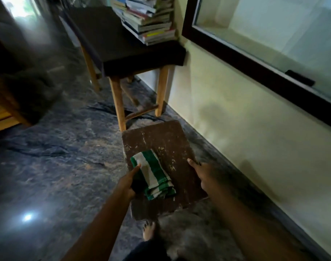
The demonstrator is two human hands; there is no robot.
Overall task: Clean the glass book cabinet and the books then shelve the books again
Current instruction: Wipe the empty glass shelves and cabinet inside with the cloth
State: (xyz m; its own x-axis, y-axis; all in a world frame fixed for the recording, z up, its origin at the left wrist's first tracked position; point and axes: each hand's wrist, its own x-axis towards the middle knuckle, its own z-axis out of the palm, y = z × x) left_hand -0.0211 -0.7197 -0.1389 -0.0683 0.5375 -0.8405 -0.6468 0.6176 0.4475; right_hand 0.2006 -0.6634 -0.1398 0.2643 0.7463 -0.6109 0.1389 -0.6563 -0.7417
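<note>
Gripping a brown board (pixel 161 147), your left hand (pixel 126 183) pins the green-striped cloth (pixel 153 176) under its thumb; your right hand (pixel 204 176) clasps the opposite edge, fingers hidden underneath. Beyond them, stacked books (pixel 147 19), cut off above, sit beside the glass cabinet (pixel 264 34).

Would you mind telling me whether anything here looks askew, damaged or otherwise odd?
The stack of books on the black-covered table is ragged, with edges jutting unevenly. The brown stool gripped by both hands has a scuffed, white-flecked top, and the striped cloth lies on it.
</note>
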